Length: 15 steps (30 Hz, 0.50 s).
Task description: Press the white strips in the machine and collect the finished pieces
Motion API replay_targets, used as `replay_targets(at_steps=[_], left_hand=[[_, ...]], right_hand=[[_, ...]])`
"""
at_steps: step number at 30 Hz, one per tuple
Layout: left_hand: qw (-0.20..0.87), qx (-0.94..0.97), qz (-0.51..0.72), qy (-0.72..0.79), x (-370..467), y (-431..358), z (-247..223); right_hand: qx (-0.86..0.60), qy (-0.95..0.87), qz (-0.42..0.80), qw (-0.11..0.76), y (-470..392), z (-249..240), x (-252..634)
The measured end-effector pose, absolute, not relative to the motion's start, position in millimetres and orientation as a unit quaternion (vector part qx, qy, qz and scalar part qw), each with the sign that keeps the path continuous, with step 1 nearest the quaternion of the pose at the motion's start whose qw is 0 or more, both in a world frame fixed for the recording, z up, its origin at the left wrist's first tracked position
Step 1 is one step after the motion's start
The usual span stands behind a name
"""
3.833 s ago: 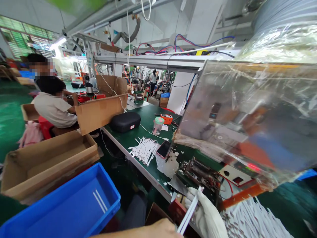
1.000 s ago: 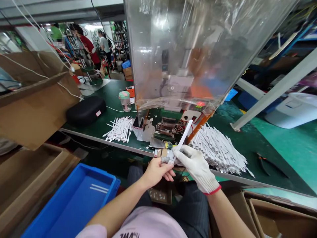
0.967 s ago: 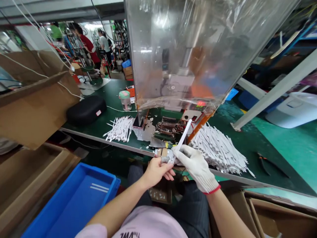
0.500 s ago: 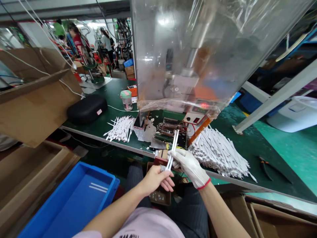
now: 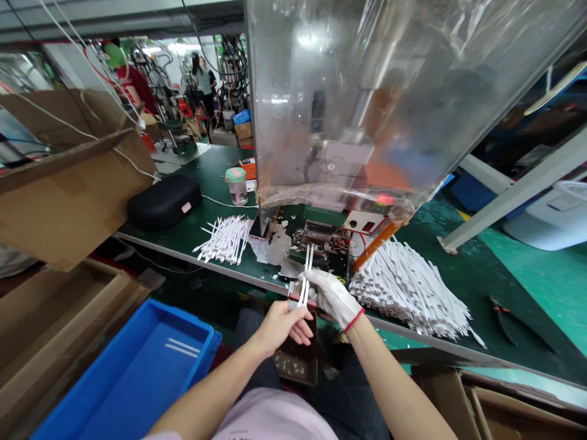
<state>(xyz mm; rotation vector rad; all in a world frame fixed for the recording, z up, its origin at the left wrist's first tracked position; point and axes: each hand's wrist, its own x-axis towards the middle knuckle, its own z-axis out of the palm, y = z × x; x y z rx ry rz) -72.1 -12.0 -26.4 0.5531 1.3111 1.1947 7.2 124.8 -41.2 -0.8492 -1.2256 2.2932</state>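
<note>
Two slim white strips stand side by side between my hands, their far ends pointing at the small metal fixture under the machine. My bare left hand pinches their near ends between thumb and fingers, the other fingers loosely curled. Higher up, my right hand, in a white knitted glove with a red cuff, grips the same strips. Whether the far tips touch the fixture I cannot tell. A large pile of similar white strips lies to the right, and a smaller pile to the left.
A plastic-draped machine rises over the green bench. Cutters lie at right. A black case and a jar stand at left. Below are a blue bin holding two strips and cardboard boxes. People work behind.
Both hands have shifted slightly left with the two strips, which now stand a little more upright. The view has turned slightly. The grip on the strips is kept.
</note>
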Motion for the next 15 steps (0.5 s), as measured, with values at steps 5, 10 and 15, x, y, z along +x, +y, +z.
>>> replay_targets(at_steps=[5, 10, 15], left_hand=[[0.606, 0.255, 0.490, 0.573, -75.2, -10.3, -30.8], [0.610, 0.250, 0.493, 0.568, -75.3, -8.4, -32.9], [0.612, 0.248, 0.492, 0.567, -75.4, -8.6, -31.4]], right_hand=[[-0.329, -0.420, 0.821, 0.201, 125.6, -44.4, 3.9], [-0.340, -0.413, 0.822, 0.197, 127.5, -42.9, 3.2], [-0.344, -0.417, 0.819, 0.195, 128.1, -42.8, 3.6]])
